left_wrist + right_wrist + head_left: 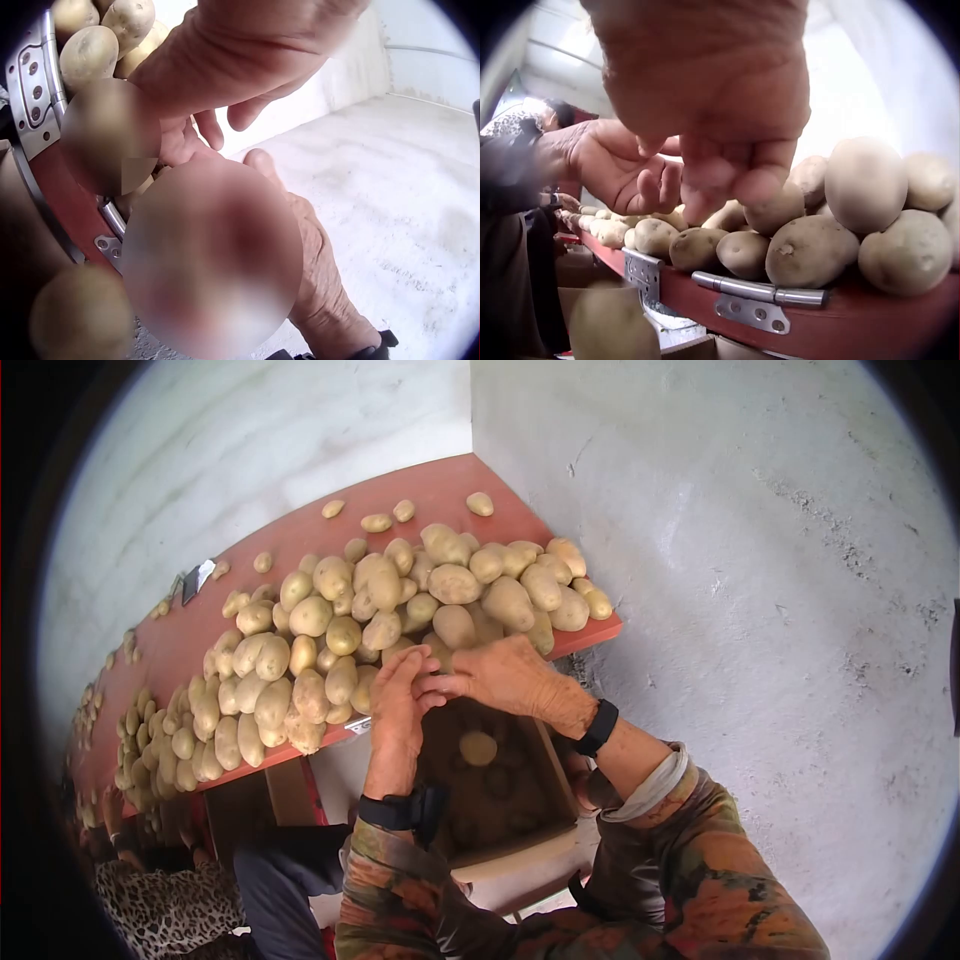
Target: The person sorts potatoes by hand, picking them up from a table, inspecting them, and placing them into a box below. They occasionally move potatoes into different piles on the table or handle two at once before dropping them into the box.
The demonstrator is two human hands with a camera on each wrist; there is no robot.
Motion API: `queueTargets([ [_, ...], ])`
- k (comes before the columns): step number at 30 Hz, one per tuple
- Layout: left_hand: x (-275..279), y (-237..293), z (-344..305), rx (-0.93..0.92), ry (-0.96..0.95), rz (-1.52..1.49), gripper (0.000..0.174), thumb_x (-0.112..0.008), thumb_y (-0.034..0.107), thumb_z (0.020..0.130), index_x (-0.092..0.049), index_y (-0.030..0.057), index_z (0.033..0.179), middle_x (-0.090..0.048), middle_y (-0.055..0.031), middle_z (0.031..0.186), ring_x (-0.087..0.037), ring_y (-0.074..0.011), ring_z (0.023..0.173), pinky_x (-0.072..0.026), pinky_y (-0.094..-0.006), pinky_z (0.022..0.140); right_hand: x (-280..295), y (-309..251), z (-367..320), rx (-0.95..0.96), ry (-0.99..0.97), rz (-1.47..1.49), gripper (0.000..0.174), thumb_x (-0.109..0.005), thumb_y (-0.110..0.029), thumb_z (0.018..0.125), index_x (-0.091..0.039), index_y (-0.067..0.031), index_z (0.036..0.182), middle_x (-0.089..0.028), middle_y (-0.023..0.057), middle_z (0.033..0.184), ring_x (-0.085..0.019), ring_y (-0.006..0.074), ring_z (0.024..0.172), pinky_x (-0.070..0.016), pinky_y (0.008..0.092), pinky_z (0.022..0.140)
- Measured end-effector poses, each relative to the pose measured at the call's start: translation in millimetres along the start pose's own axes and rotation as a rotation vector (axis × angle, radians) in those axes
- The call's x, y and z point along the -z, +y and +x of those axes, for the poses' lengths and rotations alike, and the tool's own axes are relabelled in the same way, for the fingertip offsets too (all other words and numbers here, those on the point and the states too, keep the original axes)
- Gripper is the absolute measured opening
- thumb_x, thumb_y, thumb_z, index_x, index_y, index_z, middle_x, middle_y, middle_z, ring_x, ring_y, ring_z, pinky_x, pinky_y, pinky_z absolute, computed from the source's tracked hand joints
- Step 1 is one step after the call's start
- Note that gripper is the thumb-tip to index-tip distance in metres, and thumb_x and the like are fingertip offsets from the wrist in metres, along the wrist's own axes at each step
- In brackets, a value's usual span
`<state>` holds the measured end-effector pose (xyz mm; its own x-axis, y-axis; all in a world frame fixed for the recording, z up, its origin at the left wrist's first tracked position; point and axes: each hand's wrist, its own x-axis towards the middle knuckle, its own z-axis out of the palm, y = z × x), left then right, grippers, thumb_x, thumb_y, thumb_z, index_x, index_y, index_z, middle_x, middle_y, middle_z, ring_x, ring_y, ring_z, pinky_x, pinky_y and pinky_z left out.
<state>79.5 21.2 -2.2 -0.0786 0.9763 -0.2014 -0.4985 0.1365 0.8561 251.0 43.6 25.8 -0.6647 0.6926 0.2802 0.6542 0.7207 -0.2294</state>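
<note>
Both hands meet at the front edge of a red table, close against a heap of potatoes [455, 585]. My left hand [398, 705] is turned palm inward with loosely bent fingers, and nothing shows in it. Beside it, my right hand [515, 675] reaches in from the right; its fingers [761, 187] hang down loosely bent and hold nothing visible. Below the hands, apart from both, a single pale potato [478, 748] shows over a cardboard box [515, 847]. The same potato [615, 322] is blurred in the right wrist view. Darker potatoes lie in the shaded box.
Metal hinges [761, 291] run along the edge of the red table [440, 480]. A grey wall [720, 560] stands close on the right. At the far left, another person's hand [113, 810] is near the heap, above a leopard-print garment [170, 910]. Several loose potatoes lie farther back.
</note>
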Motion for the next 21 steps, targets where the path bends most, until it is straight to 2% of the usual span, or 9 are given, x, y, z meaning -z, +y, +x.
queueTargets([
  [2, 0.6, -1.0, -0.9, -0.005, -0.011, -0.001, 0.024, -0.057, 0.020, 0.091, -0.061, 0.0019, 0.105, -0.063, -0.0065, 0.085, -0.062, -0.0128, 0.064, -0.0509, -0.0241, 0.050, -0.2, 10.3, 1.7, -0.028, 0.404, -0.016, 0.024, -0.061, -0.030, 0.082, -0.058, -0.0058, 0.084, -0.060, 0.0122, 0.067, -0.061, 0.0314, 0.063, -0.0490, 0.0413, 0.059],
  [3, 0.7, -0.6, -1.0, -0.001, -0.009, 0.009, 0.024, -0.056, 0.020, 0.091, -0.061, 0.0021, 0.105, -0.064, -0.0060, 0.084, -0.062, -0.0126, 0.064, -0.0516, -0.0246, 0.051, 4.0, 14.7, 3.1, -0.029, 0.403, -0.018, 0.024, -0.061, -0.030, 0.082, -0.058, -0.0058, 0.084, -0.060, 0.0122, 0.067, -0.061, 0.0314, 0.063, -0.0490, 0.0413, 0.059],
  [5, 0.9, 1.3, -0.4, 0.006, -0.004, 0.019, 0.023, -0.056, 0.020, 0.091, -0.061, 0.0024, 0.105, -0.064, -0.0055, 0.084, -0.062, -0.0124, 0.065, -0.0523, -0.0252, 0.052, 15.6, 23.8, 4.2, -0.122, 0.631, -0.059, 0.022, -0.069, -0.018, 0.073, -0.055, -0.0053, 0.083, -0.059, 0.0114, 0.076, -0.060, 0.0287, 0.071, -0.0485, 0.0400, 0.062],
  [6, 1.1, 0.7, -0.2, 0.007, -0.010, 0.023, 0.023, -0.056, 0.020, 0.091, -0.061, 0.0025, 0.105, -0.064, -0.0055, 0.083, -0.062, -0.0124, 0.064, -0.0523, -0.0251, 0.051, 20.5, 25.1, 1.5, -0.181, 0.585, -0.095, 0.035, -0.074, -0.014, 0.068, -0.054, -0.0048, 0.095, -0.058, 0.0124, 0.089, -0.058, 0.0291, 0.084, -0.0477, 0.0403, 0.070],
  [9, 1.0, -2.0, 0.0, 0.003, -0.024, 0.028, 0.023, -0.056, 0.020, 0.091, -0.061, 0.0026, 0.105, -0.065, -0.0055, 0.083, -0.062, -0.0124, 0.064, -0.0523, -0.0249, 0.050, 14.2, 35.1, -0.6, -0.251, 0.583, -0.182, 0.051, -0.076, -0.018, 0.065, -0.052, -0.0037, 0.108, -0.057, 0.0119, 0.095, -0.055, 0.0299, 0.092, -0.0446, 0.0424, 0.079],
  [10, 0.3, -2.9, 0.2, 0.004, -0.030, 0.029, 0.023, -0.056, 0.020, 0.091, -0.061, 0.0027, 0.105, -0.065, -0.0055, 0.083, -0.063, -0.0124, 0.064, -0.0523, -0.0249, 0.050, 10.3, 39.6, -0.7, -0.252, 0.583, -0.183, 0.051, -0.076, -0.018, 0.065, -0.052, -0.0037, 0.108, -0.057, 0.0119, 0.095, -0.055, 0.0299, 0.092, -0.0446, 0.0424, 0.079],
  [12, -1.1, -2.9, 1.0, 0.011, -0.033, 0.033, 0.023, -0.056, 0.020, 0.091, -0.060, 0.0026, 0.105, -0.065, -0.0054, 0.083, -0.063, -0.0125, 0.065, -0.0523, -0.0249, 0.050, 3.7, 46.4, 1.5, -0.227, 0.523, -0.245, 0.067, -0.078, -0.018, 0.063, -0.047, -0.0025, 0.121, -0.056, 0.0118, 0.098, -0.053, 0.0296, 0.095, -0.0410, 0.0427, 0.085],
  [18, -4.3, -6.6, -0.2, 0.009, -0.051, 0.051, 0.023, -0.055, 0.020, 0.091, -0.060, 0.0021, 0.104, -0.065, -0.0059, 0.083, -0.063, -0.0127, 0.065, -0.0522, -0.0249, 0.050, -5.4, 55.3, 3.9, -0.258, 0.471, -0.305, 0.080, -0.078, -0.019, 0.061, -0.042, -0.0022, 0.130, -0.056, 0.0108, 0.092, -0.053, 0.0277, 0.089, -0.0401, 0.0404, 0.083],
  [21, -3.8, -5.8, -0.6, -0.003, -0.058, 0.076, 0.023, -0.055, 0.020, 0.091, -0.060, 0.0018, 0.104, -0.065, -0.0062, 0.083, -0.063, -0.0128, 0.065, -0.0523, -0.0247, 0.050, -10.3, 61.9, 7.4, -0.243, 0.476, -0.295, 0.077, -0.077, -0.017, 0.061, -0.042, -0.0016, 0.129, -0.056, 0.0110, 0.089, -0.052, 0.0283, 0.088, -0.0411, 0.0411, 0.082],
])
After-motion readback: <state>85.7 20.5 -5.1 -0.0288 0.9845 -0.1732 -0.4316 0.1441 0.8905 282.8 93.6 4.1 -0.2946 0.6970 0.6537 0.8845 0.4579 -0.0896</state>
